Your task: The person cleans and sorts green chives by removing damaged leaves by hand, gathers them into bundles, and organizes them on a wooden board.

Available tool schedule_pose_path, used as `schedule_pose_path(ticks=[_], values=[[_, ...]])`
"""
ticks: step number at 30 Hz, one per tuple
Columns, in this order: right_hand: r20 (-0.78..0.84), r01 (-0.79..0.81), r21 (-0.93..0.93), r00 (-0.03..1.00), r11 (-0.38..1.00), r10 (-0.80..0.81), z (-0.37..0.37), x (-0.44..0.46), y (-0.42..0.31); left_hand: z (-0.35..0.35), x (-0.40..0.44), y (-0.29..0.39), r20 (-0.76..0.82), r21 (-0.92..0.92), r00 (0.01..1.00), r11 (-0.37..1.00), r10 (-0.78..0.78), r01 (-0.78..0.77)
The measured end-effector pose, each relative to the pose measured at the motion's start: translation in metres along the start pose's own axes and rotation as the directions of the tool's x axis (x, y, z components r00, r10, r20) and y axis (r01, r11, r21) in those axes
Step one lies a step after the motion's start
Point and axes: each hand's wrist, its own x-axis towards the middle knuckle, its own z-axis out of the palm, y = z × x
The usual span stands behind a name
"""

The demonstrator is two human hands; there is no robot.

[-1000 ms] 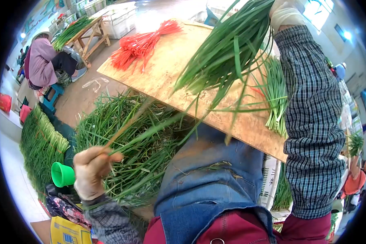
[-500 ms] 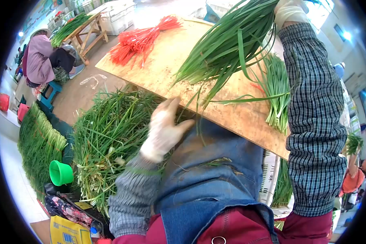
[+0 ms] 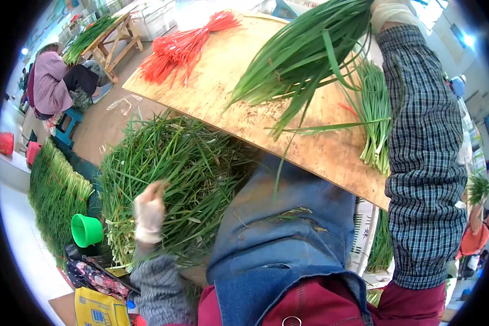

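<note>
step: apparently picking over the green bunch (image 3: pixel 304 57); right hand (image 3: pixel 394 16) grasps it above the board (image 3: pixel 331 155); left hand (image 3: pixel 149 212) curled over the leaf heap (image 3: pixel 187 157), cannot tell if holding anything; next move likely calls for steady right grip

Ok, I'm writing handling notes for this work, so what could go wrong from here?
Leaves droop loosely from the green bunch in the right hand, so some might slip out. The right sleeve is close to the smaller bunch on the board, and could nudge it askew.
</note>
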Motion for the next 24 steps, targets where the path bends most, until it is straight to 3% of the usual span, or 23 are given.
schedule_pose_path(ticks=[1, 2, 3, 4, 5, 6, 7, 8, 9, 10, 13, 14, 16, 19, 22, 23, 24], values=[[0.009, 0.017, -0.029, 1.000, 0.999, -0.017, 0.000, 0.005, 0.007, -0.023, -0.008, -0.034, 0.073, 0.507, 0.993, 0.861, -0.088, 0.039], [0.024, 0.030, -0.062, 0.999, 0.998, -0.029, -0.002, 0.006, 0.015, -0.036, -0.016, -0.052, 0.090, 0.874, 0.975, 0.485, -0.204, 0.021], [0.219, 0.086, -0.136, 0.974, 0.987, -0.055, -0.012, 0.003, 0.016, -0.034, -0.022, -0.041, 0.071, 0.889, 0.997, 0.456, -0.031, -0.049], [0.194, 0.061, -0.073, 0.980, 0.996, -0.046, -0.012, 0.010, 0.024, -0.026, -0.028, -0.018, 0.056, 0.902, 0.988, 0.416, 0.147, -0.113], [0.169, 0.038, -0.012, 0.985, 0.999, -0.036, -0.008, 0.021, 0.034, -0.012, -0.025, 0.010, 0.074, 0.779, 0.981, 0.604, 0.178, -0.169], [0.148, 0.020, 0.048, 0.989, 0.999, -0.027, -0.005, 0.027, 0.040, 0.005, -0.022, 0.044, 0.007, 0.542, 0.897, 0.752, 0.442, -0.374], [0.121, -0.002, -0.022, 0.993, 1.000, 0.005, -0.001, 0.008, 0.032, 0.020, -0.018, 0.080, 0.011, 0.328, 0.857, 0.808, 0.515, -0.489], [0.134, -0.002, -0.069, 0.991, 0.998, 0.011, 0.000, 0.014, 0.033, 0.040, -0.011, 0.106, -0.037, 0.200, 0.782, 0.771, 0.622, -0.604], [0.146, 0.000, -0.116, 0.989, 0.993, 0.017, 0.001, 0.025, 0.035, 0.055, -0.005, 0.132, 0.013, 0.098, 0.755, 0.751, 0.655, -0.653], [0.161, 0.029, -0.159, 0.987, 0.987, -0.003, 0.001, 0.025, 0.035, 0.066, 0.003, 0.158, 0.155, 0.090, 0.763, 0.760, 0.628, -0.644], [0.193, 0.083, -0.218, 0.980, 0.972, -0.040, -0.001, 0.018, 0.032, 0.125, 0.033, 0.177, 0.121, 0.125, 0.713, 0.702, 0.691, -0.701], [0.197, 0.100, -0.230, 0.979, 0.968, -0.054, -0.002, 0.016, 0.031, 0.138, 0.042, 0.182, 0.229, 0.194, 0.752, 0.728, 0.618, -0.658], [0.210, 0.122, -0.249, 0.975, 0.961, -0.069, -0.002, 0.013, 0.029, 0.162, 0.057, 0.185, 0.271, 0.238, 0.792, 0.759, 0.548, -0.607], [0.221, 0.143, -0.263, 0.972, 0.954, -0.085, -0.002, 0.008, 0.027, 0.190, 0.061, 0.178, 0.221, 0.387, 0.821, 0.725, 0.527, -0.569], [0.219, 0.153, -0.258, 0.971, 0.954, -0.096, -0.002, 0.006, 0.027, 0.185, 0.057, 0.164, 0.274, 0.436, 0.819, 0.695, 0.504, -0.572], [0.217, 0.151, -0.257, 0.971, 0.955, -0.096, -0.001, 0.007, 0.025, 0.166, 0.052, 0.157, 0.286, 0.295, 0.781, 0.724, 0.555, -0.623], [0.217, 0.150, -0.251, 0.972, 0.956, -0.096, -0.001, 0.006, 0.025, 0.138, 0.041, 0.155, 0.387, 0.318, 0.806, 0.755, 0.448, -0.573]])
